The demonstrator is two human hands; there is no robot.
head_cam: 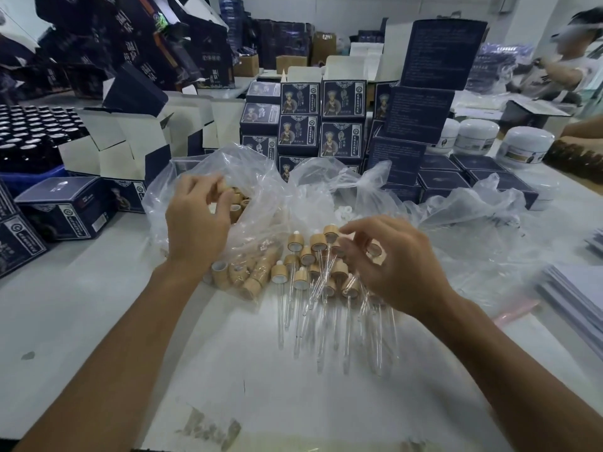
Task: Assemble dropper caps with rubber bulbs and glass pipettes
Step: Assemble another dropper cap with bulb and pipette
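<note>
The left hand (195, 220) is pinching a small round wooden cap (226, 188) inside the clear plastic bag (261, 177). The right hand (388, 265) is holding another wooden cap (375, 252) over the pile of finished glass droppers (313, 288).

1. Two hands: the left hand (195, 220) and the right hand (391, 265)
2. Roughly fifteen assembled droppers (313, 282) in a heap on the table, too overlapped for an exact count
3. Around ten loose bamboo caps (228, 275) inside the plastic bag (261, 177); more may be hidden
4. Three white jars (525, 148) at the right
5. Dark bottles (29, 132) in a tray, too many to count
6. Printed navy boxes (342, 99), over a dozen stacked
</note>
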